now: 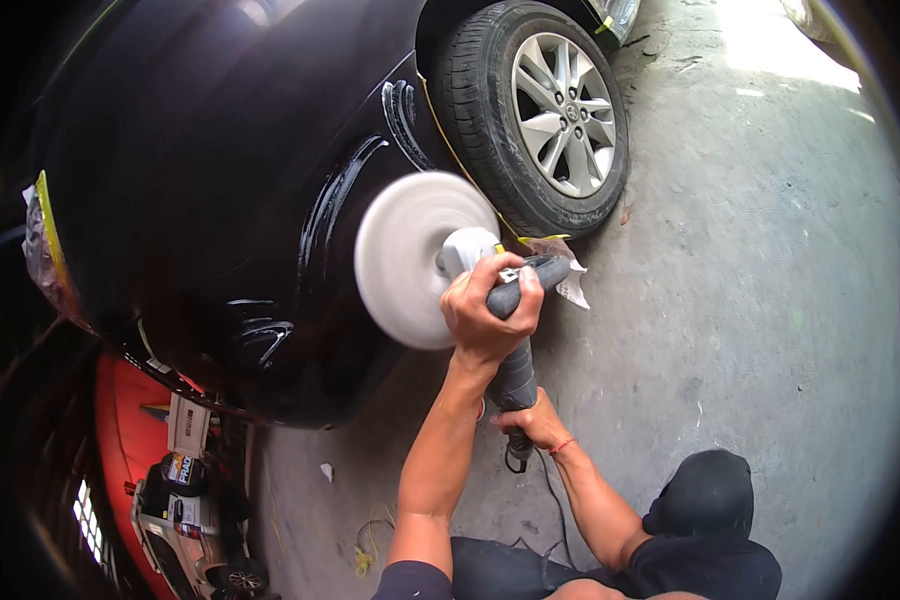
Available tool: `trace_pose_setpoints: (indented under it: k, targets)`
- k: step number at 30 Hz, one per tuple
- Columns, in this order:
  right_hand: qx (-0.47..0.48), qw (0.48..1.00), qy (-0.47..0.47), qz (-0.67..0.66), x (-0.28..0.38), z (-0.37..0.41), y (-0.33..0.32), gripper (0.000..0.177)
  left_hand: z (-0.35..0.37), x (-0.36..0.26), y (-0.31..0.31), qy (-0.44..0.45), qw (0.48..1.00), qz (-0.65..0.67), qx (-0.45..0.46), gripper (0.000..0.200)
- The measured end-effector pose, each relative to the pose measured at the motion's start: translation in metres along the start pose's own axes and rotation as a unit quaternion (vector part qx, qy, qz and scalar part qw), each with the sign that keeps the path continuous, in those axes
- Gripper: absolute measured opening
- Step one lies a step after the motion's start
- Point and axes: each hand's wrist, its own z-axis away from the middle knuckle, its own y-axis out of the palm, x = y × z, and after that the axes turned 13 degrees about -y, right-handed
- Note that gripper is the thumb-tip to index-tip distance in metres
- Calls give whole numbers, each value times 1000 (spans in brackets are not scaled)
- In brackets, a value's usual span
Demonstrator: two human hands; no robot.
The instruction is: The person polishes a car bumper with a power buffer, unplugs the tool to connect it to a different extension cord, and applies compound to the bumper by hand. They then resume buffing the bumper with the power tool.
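A red trolley (120, 440) stands at the lower left, under the car's edge. It holds a white carton (187, 425), a dark round tin (180, 470) and a pale, boxy piece of gear (185, 530). The tin has a label with large letters, but they are too small and skewed to read with certainty.

A person crouches on the concrete floor (750, 300) beside a black car (210, 150), one dark-clad knee (708, 492) raised at the right. Both hands hold a polisher (515, 370). The left hand (490, 310) is on top, fingers (470, 295) wrapped tightly round the front handle, just behind the tool's white head. The right hand (532, 422), with a red cord at its wrist, sits lower, its fingers curled round the rear grip where the power cord (550, 490) leaves.

The polisher's white pad (405, 260) is blurred and stands on edge against the car's glossy body panel, just left of the left hand. It is near the rear wheel (540, 110), which has a silver alloy rim. The hub badge cannot be read.

Yellow tape (450, 145) follows the wheel arch, and a scrap of masking paper (573, 288) lies at the tyre's foot. More yellow tape and wrapping (45, 250) cover a part at the car's left edge.
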Motion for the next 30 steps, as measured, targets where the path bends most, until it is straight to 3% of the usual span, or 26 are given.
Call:
trace_pose_setpoints:
  k: [5, 8, 16, 20, 25, 30]
  targets:
    - [33, 995, 3, -90, 40, -7, -13, 25, -23, -25, 17, 14, 997, -80, -10, 10]
    - [35, 999, 7, -33, 40, -5, -15, 24, -23, -25, 5, -57, 997, -45, -12, 10]
    - [60, 998, -9, 5, 0, 4, -13, 24, 12, -13, -15, -24, 998, -50, -21, 10]
    - [90, 994, -41, 56, -9, 6, -3, 29, 27, -11, -47, -17, 996, -66, -62, 8]
    - [191, 972, 8, 134, -31, 12, 16, 36, 66, -9, -105, -12, 986, -107, -127, 11]
    - [277, 939, 5, 202, -29, 23, 46, 41, 114, -16, -161, -61, 960, -188, -198, 17]
